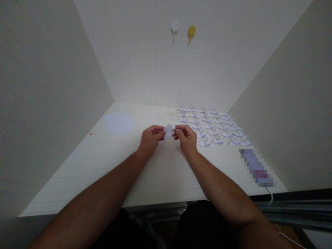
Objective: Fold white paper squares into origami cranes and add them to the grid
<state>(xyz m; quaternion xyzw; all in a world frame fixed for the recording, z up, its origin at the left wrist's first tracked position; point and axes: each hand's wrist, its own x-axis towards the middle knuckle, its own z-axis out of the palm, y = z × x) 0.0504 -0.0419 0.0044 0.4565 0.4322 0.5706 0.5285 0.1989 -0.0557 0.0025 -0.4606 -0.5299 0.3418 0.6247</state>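
A small piece of white paper [168,131] is pinched between both my hands just above the pale desk [109,162]. My left hand [151,138] grips its left edge with curled fingers. My right hand [185,138] grips its right edge the same way. Both forearms reach in from the bottom of the view. Rows of several folded white paper cranes [212,128] lie on the desk just right of my right hand.
A stack of pale paper sheets [118,122] lies at the back left of the desk. A blurred oblong object [256,167] with a white cable sits near the right front edge. Walls close the desk on three sides; two round hooks [183,30] hang on the back wall.
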